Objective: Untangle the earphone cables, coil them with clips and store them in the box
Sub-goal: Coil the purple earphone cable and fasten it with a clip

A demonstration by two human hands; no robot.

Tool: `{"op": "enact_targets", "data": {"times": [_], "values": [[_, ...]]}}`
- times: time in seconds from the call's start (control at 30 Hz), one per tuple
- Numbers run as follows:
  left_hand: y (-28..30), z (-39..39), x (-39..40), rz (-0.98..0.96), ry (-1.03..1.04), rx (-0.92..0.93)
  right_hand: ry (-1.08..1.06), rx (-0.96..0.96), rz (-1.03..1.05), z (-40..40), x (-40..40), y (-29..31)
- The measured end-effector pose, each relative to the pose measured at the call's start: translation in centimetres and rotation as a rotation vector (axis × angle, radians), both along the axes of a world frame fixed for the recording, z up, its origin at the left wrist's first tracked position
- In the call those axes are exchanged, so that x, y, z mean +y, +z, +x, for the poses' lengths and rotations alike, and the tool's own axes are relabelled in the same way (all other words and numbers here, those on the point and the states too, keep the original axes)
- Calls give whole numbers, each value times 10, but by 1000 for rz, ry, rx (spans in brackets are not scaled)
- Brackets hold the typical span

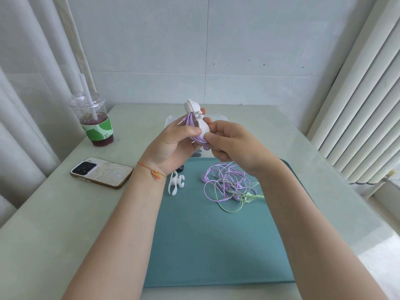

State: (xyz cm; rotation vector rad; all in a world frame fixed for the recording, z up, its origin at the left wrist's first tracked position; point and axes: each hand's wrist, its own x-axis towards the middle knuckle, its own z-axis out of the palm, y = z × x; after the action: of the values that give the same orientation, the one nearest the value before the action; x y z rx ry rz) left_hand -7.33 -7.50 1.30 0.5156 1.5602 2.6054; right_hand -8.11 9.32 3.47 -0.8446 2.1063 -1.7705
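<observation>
My left hand (173, 144) holds a coiled purple earphone cable (191, 126) together with a white clip (198, 118), raised above the table. My right hand (231, 146) pinches the lower end of the same clip and coil from the right. A tangle of purple and green earphone cables (229, 182) lies on the teal mat (216, 245) below my right wrist. A second white clip (175, 182) lies at the mat's left edge. A clear box (218, 118) sits behind my hands, mostly hidden.
A phone (101, 172) lies face down on the pale table (54, 224) at the left. A plastic cup with a straw and dark drink (95, 124) stands at the back left. Window blinds (368, 105) hang at the right.
</observation>
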Motion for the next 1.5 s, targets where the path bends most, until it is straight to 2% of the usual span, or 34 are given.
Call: {"op": "enact_targets", "data": {"times": [0.23,0.43,0.63,0.8,0.97,1.13,1.2,1.33,1.5], "values": [[0,1,2,2,20,-27,49,-62,-65,-3,0,-4],[3,3,1,-51,49,-14,99,-258,-154,-5,1,-5],[8,1,17,165,142,-243,37,-293,-125,-6,-3,-6],[11,-3,28,285,337,-454,16,-314,-79,-2,-10,-9],[11,-2,20,391,389,-560,-1,-190,-22,3,-13,-9],[10,-3,17,593,339,-639,-138,67,88,4,-11,-5],[9,-4,17,589,334,-647,-194,159,117,4,-12,-6],[10,-2,16,565,307,-662,-195,198,133,3,-8,-3],[12,1,22,571,336,-657,-143,339,337,0,-6,-4]]}}
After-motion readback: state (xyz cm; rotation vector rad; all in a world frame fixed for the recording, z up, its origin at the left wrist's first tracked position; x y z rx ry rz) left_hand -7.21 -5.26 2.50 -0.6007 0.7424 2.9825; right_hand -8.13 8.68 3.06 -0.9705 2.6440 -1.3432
